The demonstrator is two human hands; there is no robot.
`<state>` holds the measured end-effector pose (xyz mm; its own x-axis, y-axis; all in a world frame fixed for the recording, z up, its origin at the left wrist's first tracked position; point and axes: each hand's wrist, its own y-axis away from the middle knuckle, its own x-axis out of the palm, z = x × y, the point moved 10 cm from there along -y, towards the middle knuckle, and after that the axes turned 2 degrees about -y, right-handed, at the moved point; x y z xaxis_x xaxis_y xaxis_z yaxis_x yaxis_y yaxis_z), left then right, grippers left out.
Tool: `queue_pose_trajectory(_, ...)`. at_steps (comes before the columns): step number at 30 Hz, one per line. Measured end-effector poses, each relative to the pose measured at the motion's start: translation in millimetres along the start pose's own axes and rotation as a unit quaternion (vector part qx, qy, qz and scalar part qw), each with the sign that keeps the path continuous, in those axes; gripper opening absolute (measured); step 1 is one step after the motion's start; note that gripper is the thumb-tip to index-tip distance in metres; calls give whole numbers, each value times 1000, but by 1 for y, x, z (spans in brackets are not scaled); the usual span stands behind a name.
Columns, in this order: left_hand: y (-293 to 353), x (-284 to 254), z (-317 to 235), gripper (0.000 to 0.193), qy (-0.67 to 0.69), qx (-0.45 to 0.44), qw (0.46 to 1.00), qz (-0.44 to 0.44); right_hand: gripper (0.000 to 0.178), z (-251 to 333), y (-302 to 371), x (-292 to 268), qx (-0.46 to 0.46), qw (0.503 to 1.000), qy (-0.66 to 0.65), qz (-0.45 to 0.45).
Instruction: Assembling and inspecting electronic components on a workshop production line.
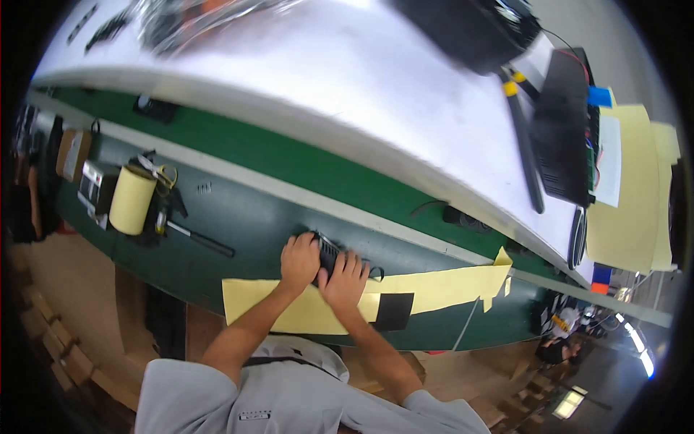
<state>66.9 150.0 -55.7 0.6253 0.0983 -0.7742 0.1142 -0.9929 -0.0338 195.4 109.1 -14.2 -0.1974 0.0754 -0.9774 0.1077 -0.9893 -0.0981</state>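
Observation:
Both my hands are on a small black device (328,250) with a ribbed or slotted top, at the middle of the dark green bench (246,199). My left hand (300,262) grips its left side with bent fingers. From the right, my right hand (344,281) closes round its near right part. Much of the device is hidden under the fingers. A thin black loop (377,273) sticks out just right of my right hand. Under my wrists runs a long pale yellow sheet (271,307), with a black square piece (395,312) lying on it.
To the left stand a yellow roll (132,200), a grey box-shaped device (97,189), scissors (153,167) and a black-handled tool (210,243). A raised white shelf (347,94) crosses beyond the bench, bearing a black case (567,130) and clear plastic wrapping (170,25).

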Motion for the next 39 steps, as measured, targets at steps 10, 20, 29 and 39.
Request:
queue_pose_trajectory(10,-22,10,-18,36,-63,-15,995,72,59,-44,-5,-19,33,996,-74,-48)
queue_pose_trajectory(20,-6,20,12,33,-14,-83,996,28,61,-40,-6,9,12,997,-48,58)
queue_pose_trajectory(29,-25,3,-18,31,-49,-8,998,32,68,-33,-17,-9,-37,999,-25,19)
queue_pose_trajectory(39,27,-34,-7,24,41,68,991,-111,93,-30,-37,80,-77,736,-228,633)
